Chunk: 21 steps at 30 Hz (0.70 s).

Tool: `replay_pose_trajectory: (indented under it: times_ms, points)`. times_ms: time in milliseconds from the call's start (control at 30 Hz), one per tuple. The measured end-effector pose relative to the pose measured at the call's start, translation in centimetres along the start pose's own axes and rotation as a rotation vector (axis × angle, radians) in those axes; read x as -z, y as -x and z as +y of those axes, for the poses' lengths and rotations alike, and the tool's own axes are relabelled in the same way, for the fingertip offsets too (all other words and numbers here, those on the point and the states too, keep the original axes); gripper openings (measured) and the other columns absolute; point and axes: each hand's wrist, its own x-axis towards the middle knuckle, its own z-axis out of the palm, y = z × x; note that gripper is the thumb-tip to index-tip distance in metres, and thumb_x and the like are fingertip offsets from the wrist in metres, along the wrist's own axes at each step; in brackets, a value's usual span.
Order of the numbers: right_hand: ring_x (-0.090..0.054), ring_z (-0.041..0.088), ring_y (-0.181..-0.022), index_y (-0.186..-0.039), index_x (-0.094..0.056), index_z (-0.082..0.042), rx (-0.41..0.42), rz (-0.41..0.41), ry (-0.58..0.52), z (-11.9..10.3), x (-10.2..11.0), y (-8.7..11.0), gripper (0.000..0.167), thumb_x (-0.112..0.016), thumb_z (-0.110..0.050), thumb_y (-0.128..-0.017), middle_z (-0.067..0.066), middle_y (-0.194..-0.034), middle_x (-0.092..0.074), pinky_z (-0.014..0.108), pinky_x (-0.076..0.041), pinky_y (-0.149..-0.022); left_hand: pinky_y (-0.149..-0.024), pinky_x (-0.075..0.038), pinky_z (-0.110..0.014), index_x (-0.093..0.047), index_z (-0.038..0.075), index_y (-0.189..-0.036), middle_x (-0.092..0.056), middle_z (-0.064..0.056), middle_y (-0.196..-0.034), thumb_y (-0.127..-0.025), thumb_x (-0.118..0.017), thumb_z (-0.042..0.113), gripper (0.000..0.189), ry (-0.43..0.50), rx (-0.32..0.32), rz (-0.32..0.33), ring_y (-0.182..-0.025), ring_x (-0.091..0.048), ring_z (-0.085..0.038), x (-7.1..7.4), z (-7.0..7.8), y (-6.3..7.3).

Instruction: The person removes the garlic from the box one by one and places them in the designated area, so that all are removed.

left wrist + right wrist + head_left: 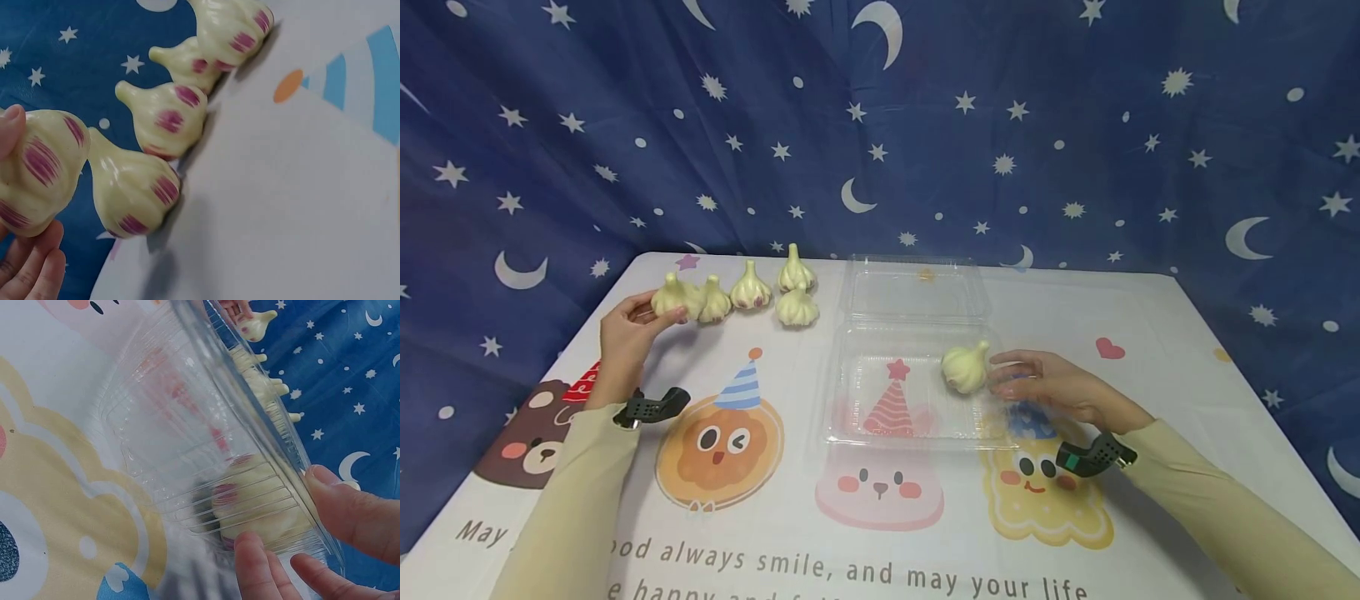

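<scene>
My left hand (627,337) holds a pale garlic bulb (674,297) with purple streaks between thumb and fingers, at the left end of a group of several similar bulbs. Beside it are another garlic bulb (715,302) and a bulb with an upright stem (751,287). My right hand (1048,383) is at the right side of a clear plastic box (880,425), fingers fairly straight. In the right wrist view its thumb (350,506) is right at the rim, and its fingertips (251,553) overlap the outer wall. One garlic bulb (964,369) lies inside, against that wall.
The box's clear lid (917,292) is folded back toward the blue star-patterned curtain (925,125). Two more garlic bulbs (796,308) stand left of the lid. A white tablecloth (775,542) with cartoon figures and lettering covers the table.
</scene>
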Motion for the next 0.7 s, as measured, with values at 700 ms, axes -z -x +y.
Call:
replay_pose_trajectory:
  times_ms: [700]
  points:
    - [-0.063, 0.010, -0.104, -0.140, -0.027, 0.010, 0.010, -0.007, -0.001, 0.1, 0.1, -0.1, 0.065, -0.062, -0.007, -0.088, 0.030, -0.134, -0.044, 0.021, -0.052, -0.089, -0.066, -0.042, 0.000, -0.040, 0.004, -0.141, -0.048, 0.025, -0.085, -0.078, -0.076, 0.029, 0.077, -0.157, 0.206, -0.021, -0.081, -0.047, 0.011, 1.4, -1.6, -0.5]
